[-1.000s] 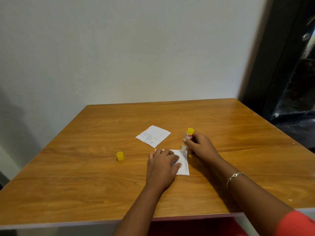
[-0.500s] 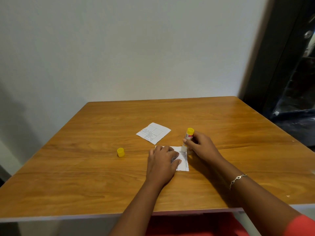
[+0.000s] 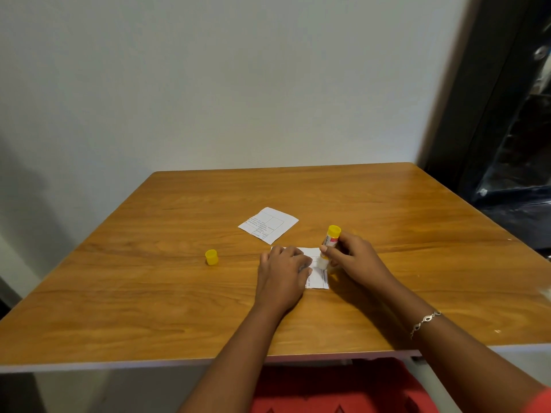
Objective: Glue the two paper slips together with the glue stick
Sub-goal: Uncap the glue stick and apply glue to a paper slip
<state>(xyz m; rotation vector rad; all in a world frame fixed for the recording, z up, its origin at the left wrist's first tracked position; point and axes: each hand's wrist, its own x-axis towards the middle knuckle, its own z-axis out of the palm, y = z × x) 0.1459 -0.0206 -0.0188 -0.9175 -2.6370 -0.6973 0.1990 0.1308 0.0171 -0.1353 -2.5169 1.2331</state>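
Two white printed paper slips lie on the wooden table [image 3: 387,210]. The far slip [image 3: 268,225] lies free, tilted, beyond my hands. My left hand [image 3: 281,275] presses flat on the near slip [image 3: 317,275] and hides most of it. My right hand [image 3: 353,257] grips the glue stick [image 3: 329,242], which has a yellow end and a red and white label. The stick stands nearly upright, with its white tip touching the near slip's right part. The yellow cap [image 3: 211,257] stands apart on the table, left of my left hand.
A plain white wall rises behind the table. A dark door frame and dark glass [image 3: 507,129] stand to the right. The table's front edge [image 3: 149,365] runs near my body, with red cloth [image 3: 328,389] below it.
The glue stick's tip has slid a little along the near slip toward me. My left hand stays pressed on the slip. The view has shifted slightly.
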